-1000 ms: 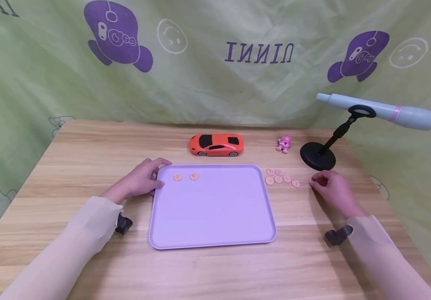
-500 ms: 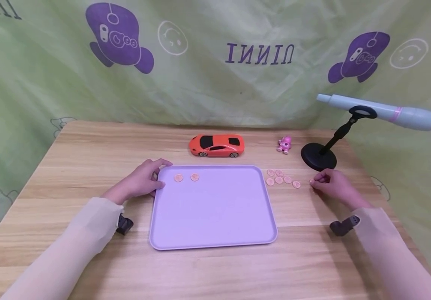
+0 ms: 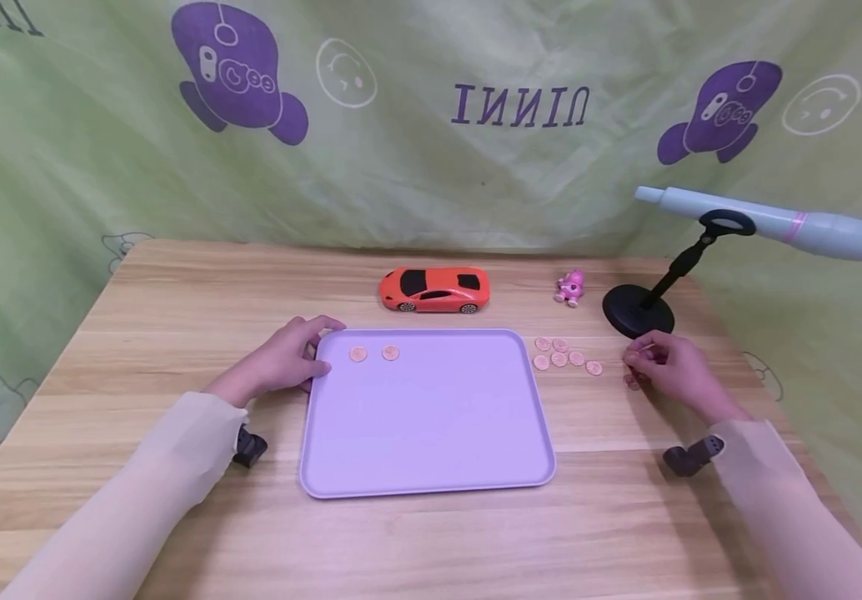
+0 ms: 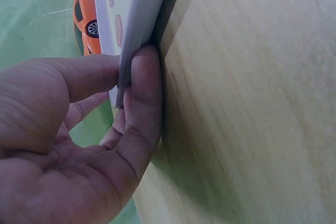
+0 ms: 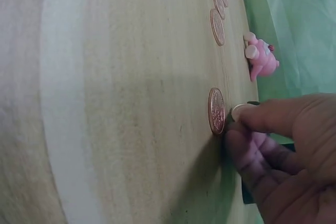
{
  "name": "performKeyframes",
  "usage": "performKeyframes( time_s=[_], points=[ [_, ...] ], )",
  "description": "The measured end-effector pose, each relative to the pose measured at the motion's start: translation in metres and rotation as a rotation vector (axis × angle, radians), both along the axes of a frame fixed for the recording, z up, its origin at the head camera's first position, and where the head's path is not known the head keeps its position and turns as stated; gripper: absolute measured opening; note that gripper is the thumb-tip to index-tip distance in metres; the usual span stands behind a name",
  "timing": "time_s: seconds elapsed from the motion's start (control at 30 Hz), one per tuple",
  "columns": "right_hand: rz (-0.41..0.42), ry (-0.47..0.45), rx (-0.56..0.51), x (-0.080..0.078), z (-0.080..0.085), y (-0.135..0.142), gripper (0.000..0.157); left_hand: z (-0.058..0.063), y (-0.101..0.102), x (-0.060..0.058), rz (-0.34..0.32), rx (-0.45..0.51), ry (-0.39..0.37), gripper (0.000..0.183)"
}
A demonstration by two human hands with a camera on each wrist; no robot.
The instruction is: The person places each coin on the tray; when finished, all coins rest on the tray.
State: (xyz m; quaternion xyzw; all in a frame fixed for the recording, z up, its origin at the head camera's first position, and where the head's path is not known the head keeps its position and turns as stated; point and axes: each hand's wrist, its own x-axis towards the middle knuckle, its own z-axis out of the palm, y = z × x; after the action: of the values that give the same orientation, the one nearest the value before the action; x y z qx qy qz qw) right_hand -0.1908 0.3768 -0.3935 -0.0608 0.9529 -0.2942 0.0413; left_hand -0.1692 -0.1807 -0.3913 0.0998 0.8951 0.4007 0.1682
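The right hand (image 3: 667, 367) has edged away from the person, toward the round base (image 3: 635, 310) of the black stand, and a loose coin (image 5: 216, 111) now shows just below its fingers. The left hand (image 3: 281, 358) and the tray (image 3: 431, 417) look to be where they were.

From here I can see the right hand pinching a coin, the held coin (image 5: 239, 111), between thumb and finger, just above the counter (image 3: 431, 550). The left hand grips the tray's rim near its far left corner. Six more coins (image 3: 559, 359) lie flat beside the tray's right edge, and a pair of coins (image 3: 358, 354) sits inside it, along the far side.

I'd judge each coin light, stiff and hard to damage, but thin and a bit slick, so fiddly to lift off flat wood; the edge is the place to take it, with fingertip and thumb.

They're round and coppery pink. The loose one shows a raised design on its face, too blurred for me to read; the held one is mostly covered, with just a pale sliver peeking out.
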Motion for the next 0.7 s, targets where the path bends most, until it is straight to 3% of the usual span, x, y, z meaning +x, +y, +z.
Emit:
performKeyframes(
  time_s=[0.17, 0.37, 0.6, 0.7],
  points=[
    [-0.044, 0.042, -0.01, 0.002, 0.0, -0.004, 0.022, -0.001, 0.0, 0.001, 0.003, -0.005, -0.003, 0.058],
    [-0.094, 0.025, -0.163, 0.001, 0.002, -0.018, 0.03, -0.001, 0.0, 0.0, 0.0, -0.001, -0.004, 0.058],
    [-0.061, -0.023, -0.341, -0.003, 0.004, -0.051, 0.031, -0.001, 0.0, -0.001, 0.002, -0.002, 0.004, 0.058],
    [-0.034, -0.067, -0.361, -0.006, 0.006, -0.07, 0.032, -0.002, -0.001, -0.001, 0.001, -0.001, 0.007, 0.059]
  ],
)
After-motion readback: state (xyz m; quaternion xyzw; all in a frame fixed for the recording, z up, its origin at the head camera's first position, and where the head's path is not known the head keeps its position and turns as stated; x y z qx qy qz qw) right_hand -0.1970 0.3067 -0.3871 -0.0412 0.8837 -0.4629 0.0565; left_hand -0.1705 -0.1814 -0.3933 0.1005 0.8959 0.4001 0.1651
